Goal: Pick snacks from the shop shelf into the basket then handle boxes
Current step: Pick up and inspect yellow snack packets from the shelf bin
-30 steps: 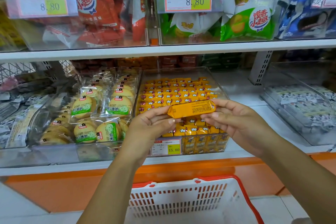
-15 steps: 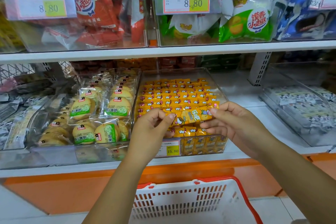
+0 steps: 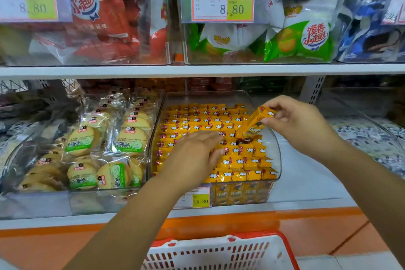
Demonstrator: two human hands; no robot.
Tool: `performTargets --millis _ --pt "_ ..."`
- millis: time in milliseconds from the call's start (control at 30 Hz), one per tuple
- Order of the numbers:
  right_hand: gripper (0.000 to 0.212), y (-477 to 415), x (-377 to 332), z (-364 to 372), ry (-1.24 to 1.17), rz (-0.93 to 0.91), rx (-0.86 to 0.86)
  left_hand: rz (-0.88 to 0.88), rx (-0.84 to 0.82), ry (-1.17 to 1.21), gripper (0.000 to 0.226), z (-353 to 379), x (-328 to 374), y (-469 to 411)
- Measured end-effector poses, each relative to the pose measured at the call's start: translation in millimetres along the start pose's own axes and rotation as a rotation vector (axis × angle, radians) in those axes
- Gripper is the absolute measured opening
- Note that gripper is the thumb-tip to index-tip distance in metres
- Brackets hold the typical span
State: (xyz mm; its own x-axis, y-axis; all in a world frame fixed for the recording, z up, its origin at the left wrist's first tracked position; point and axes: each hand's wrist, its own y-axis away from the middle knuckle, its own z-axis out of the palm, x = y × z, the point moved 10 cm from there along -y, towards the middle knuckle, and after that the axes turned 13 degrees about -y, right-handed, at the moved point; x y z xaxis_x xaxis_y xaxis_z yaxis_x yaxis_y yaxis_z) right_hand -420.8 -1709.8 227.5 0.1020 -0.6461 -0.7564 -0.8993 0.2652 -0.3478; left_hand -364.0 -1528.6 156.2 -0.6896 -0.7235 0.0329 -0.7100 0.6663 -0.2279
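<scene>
**1 packet in hand, basket yet to receive it**

The right hand (image 3: 300,125) pinches 1 yellow snack packet (image 3: 252,123) by its top end between thumb and fingertips. The packet hangs tilted over the right rear part of the clear bin (image 3: 277,155), and its lower end is level with the rows of matching packets. The left hand (image 3: 192,155) lies palm down over the middle rows with its fingers straight, holding nothing. I cannot tell whether it presses on them.

The picking looks barely begun. The basket (image 3: 287,247) sits below the front edge of the lower shelf (image 3: 306,177), and no snack shows in the part of it in view. The drop into it and all the box handling are left, and no boxes are in view.

Room seems generous. The bin is open on top, and the upper shelf board (image 3: 197,70) sits well above both hands. The shelf is bare to the right of the bin. To the left, the bin wall stands just beside the biscuit packs (image 3: 129,140). The likely path to the basket runs out over the bin's front wall and the shelf's front edge.
</scene>
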Motion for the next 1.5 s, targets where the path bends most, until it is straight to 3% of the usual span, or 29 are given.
performTargets --millis 367,700,867,1000,1100,1333,1500 --pt "0.022 -26.7 7.8 77.5 0.477 -0.033 -0.569 0.025 -0.015 0.027 0.059 10.4 -1.3 4.0" --pt "0.018 -37.9 18.2 102.1 0.621 -0.026 -0.725 0.032 -0.036 -0.011 0.050 17.6 -3.4 13.5" --pt "0.017 -46.3 5.2 93.3 0.371 -0.043 -0.563 0.033 -0.029 0.011 0.049 19.0 -3.6 14.4" --pt "0.018 -37.1 11.9 115.4 0.521 -0.063 -0.590 0.029 -0.030 0.015 0.049 20.1 -4.1 13.9" --pt "0.014 -34.8 1.8 110.5 0.577 -0.112 -0.520 0.022 -0.036 0.033 0.049 18.6 -3.4 14.1" --pt "0.010 -0.1 -19.1 52.6 0.211 -0.153 -0.105 -0.019 -0.038 0.090 0.055 12.2 -5.6 15.7" --pt "0.016 49.1 -19.3 15.1 -0.350 -0.078 0.170 -0.101 0.008 0.305 0.061 -0.3 -9.3 22.0"
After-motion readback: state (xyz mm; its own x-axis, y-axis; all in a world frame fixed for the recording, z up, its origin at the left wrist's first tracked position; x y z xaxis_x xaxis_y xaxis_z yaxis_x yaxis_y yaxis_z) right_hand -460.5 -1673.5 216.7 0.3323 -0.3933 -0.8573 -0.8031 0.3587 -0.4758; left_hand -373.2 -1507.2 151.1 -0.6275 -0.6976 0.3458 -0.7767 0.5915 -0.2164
